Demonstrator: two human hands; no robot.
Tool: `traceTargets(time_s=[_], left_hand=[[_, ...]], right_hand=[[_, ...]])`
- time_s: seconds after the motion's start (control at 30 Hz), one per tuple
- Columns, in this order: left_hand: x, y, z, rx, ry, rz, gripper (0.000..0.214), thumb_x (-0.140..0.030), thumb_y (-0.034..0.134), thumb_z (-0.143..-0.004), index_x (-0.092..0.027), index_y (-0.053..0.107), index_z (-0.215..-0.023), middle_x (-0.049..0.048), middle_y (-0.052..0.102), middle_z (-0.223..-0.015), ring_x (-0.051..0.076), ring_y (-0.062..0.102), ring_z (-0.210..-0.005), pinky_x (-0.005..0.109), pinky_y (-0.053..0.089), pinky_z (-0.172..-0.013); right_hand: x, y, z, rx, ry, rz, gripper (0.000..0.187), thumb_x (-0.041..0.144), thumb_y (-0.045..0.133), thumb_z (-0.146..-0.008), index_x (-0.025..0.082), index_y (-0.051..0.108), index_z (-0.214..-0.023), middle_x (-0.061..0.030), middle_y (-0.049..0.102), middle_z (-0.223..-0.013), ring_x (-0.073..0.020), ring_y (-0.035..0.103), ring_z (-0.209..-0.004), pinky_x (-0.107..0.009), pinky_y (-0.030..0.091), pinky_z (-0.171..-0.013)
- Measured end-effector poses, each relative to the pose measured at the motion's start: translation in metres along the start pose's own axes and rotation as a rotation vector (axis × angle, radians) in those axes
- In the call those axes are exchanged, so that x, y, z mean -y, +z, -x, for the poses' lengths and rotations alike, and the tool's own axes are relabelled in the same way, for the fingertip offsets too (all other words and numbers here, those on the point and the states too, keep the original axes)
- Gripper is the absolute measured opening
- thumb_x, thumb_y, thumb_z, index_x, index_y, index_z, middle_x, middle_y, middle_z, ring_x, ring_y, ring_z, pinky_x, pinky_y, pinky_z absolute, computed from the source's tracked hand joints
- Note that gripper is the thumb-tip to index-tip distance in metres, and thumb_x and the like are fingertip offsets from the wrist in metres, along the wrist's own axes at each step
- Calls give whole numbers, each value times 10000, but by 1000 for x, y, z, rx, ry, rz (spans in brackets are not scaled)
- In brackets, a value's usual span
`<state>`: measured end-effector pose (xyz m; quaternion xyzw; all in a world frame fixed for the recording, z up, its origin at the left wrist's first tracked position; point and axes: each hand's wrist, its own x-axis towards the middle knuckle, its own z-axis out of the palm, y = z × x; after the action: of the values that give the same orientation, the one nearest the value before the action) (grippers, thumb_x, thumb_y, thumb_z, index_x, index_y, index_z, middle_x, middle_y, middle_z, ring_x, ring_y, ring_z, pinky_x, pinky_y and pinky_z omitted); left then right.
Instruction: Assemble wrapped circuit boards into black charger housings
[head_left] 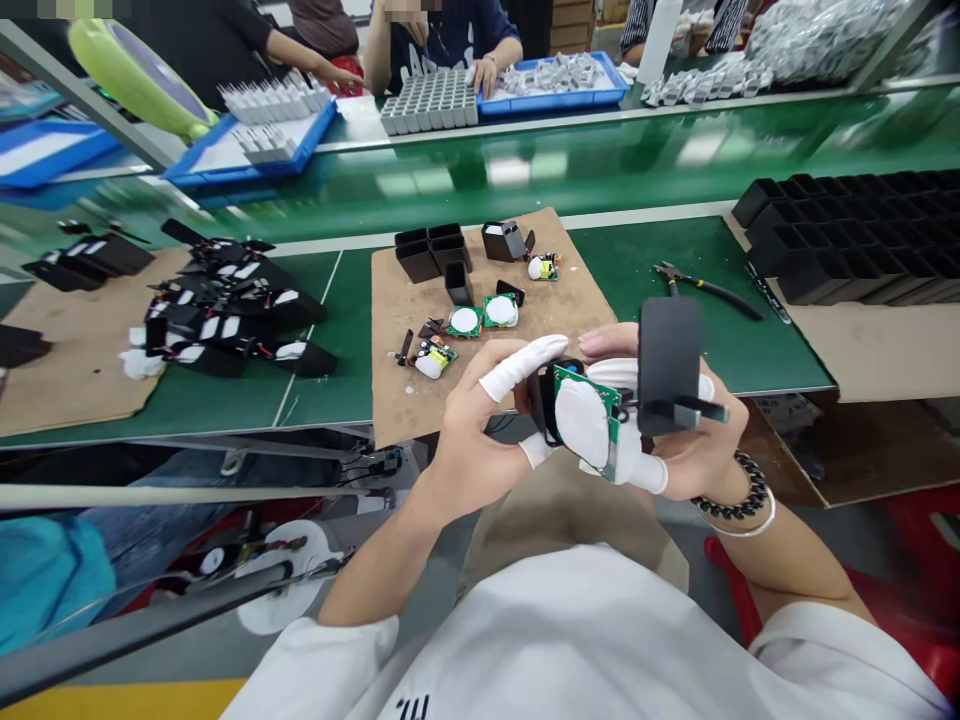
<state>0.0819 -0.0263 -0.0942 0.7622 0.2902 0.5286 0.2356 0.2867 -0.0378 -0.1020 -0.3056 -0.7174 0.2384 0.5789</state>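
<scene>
My left hand (480, 420), with white finger cots, pinches a green circuit board (589, 415) that carries a white pad. My right hand (675, 440) grips the same board from the other side and also holds a black plastic housing (669, 362) with two metal prongs. Both hands hover close together over the near edge of the green bench. On the brown cardboard mat (570, 290) beyond them lie more circuit boards with white pads (484, 317) and several black housings (435, 252).
A pile of black assembled parts (225, 320) lies at left. Black trays of housings (862, 240) stand at right, with pliers (701, 287) beside them. Across the green conveyor belt (525, 170), other people handle white parts in blue trays (555, 80).
</scene>
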Motion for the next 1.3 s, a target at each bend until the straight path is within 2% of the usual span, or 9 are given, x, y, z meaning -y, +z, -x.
traceTargets(time_s=[0.1, 0.17, 0.33, 0.47, 0.6, 0.8, 0.93, 1.13, 1.3], left_hand=[[0, 1, 0, 0, 23, -5, 603, -279, 843, -831, -295, 659, -1405, 83, 698, -1202, 272, 666, -1136, 405, 610, -933], [0, 1, 0, 10, 38, -10, 619, -263, 842, -830, -290, 649, -1418, 83, 696, -1215, 274, 666, -1155, 407, 604, -956], [0, 3, -1, 14, 37, 0, 636, -233, 840, -823, -288, 642, -1426, 79, 696, -1193, 250, 675, -1091, 365, 610, -891], [0, 4, -2, 9, 23, -10, 599, -280, 837, -835, -286, 655, -1405, 72, 687, -1147, 184, 659, -898, 305, 605, -739], [0, 6, -3, 7, 16, 29, 614, -225, 835, -827, -297, 651, -1408, 54, 668, -1117, 134, 614, -806, 239, 561, -630], [1, 5, -4, 18, -9, 71, 612, -217, 843, -806, -270, 666, -1389, 60, 671, -1108, 106, 557, -731, 236, 551, -612], [-1, 3, -5, 31, -17, 55, 633, -222, 862, -786, -269, 665, -1386, 66, 675, -1126, 105, 548, -723, 238, 549, -597], [-1, 1, -6, 42, 0, 45, 669, -212, 861, -783, -287, 647, -1412, 58, 665, -1126, 100, 547, -715, 233, 546, -586], [1, 3, -6, 36, 24, 72, 693, -190, 859, -782, -290, 634, -1431, 60, 666, -1144, 98, 556, -715, 233, 548, -585]], right_hand=[[0, 2, -6, -22, -173, -1, 387, 463, 805, -808, 320, 684, -1146, -59, 727, -1182, -329, 706, -1110, -514, 619, -929], [1, 1, -8, -15, -212, 1, 372, 397, 784, -828, 313, 685, -1176, -57, 721, -1193, -315, 705, -1112, -499, 621, -928], [1, -1, -9, 10, -203, -8, 453, 336, 813, -817, 322, 671, -1246, -64, 719, -1246, -314, 712, -1112, -520, 621, -967], [-3, -2, -9, 19, -192, 31, 501, 356, 842, -790, 341, 664, -1257, -52, 726, -1245, -306, 721, -1111, -493, 625, -982], [-4, -2, -12, 53, -193, -3, 519, 295, 846, -776, 351, 672, -1262, -41, 732, -1247, -304, 733, -1093, -473, 627, -975], [-9, -1, -13, 31, -210, -63, 613, 240, 893, -694, 359, 692, -1260, -34, 743, -1193, -306, 734, -1007, -476, 648, -881], [-14, -2, -12, 30, -199, -118, 667, 209, 930, -616, 293, 729, -1247, -66, 745, -1176, -327, 718, -999, -501, 637, -873], [-12, -2, -12, 27, -142, -147, 525, 286, 904, -693, 296, 736, -1190, -52, 748, -1188, -315, 718, -1062, -503, 615, -941], [-12, -2, -10, 18, -55, -122, 491, 369, 936, -678, 280, 722, -1111, -70, 736, -1174, -320, 708, -1075, -502, 615, -944]])
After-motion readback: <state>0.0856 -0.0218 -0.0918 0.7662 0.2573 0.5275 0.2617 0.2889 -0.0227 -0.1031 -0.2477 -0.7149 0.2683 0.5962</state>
